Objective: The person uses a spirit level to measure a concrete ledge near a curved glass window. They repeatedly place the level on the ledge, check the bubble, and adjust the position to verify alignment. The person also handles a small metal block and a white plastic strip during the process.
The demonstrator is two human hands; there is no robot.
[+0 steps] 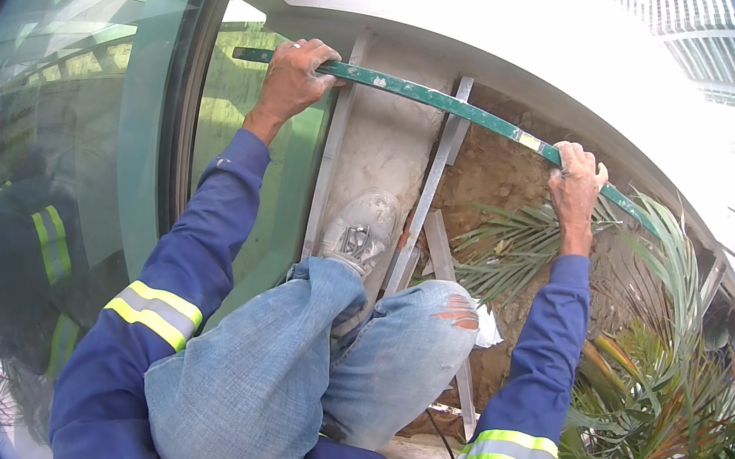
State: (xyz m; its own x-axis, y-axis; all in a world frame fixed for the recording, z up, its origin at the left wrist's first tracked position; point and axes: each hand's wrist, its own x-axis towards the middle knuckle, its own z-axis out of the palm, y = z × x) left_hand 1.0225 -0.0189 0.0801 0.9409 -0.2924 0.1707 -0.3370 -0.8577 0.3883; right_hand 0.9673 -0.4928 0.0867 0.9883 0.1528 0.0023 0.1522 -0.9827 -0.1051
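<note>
Gripping a green level (pixel 440 102) with both hands.
Left hand (pixel 294 81) clamps its upper-left end, right hand (pixel 575 181) right of centre; bar slopes down rightward.

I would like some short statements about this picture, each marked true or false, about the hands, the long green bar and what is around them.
1. Both hands grip the long green metal bar. True: the left hand holds near one end, the right hand further along.
2. The person wears thick black gloves. False: both hands are bare.
3. The blue sleeves carry yellow and grey reflective bands. True.
4. The person wears black trousers. False: they are light blue jeans, torn at one knee.
5. Green palm leaves grow on the person's right side. True.
6. The grey shoe rests on the green bar. False: it is below the bar, on the pale concrete strip.
</note>
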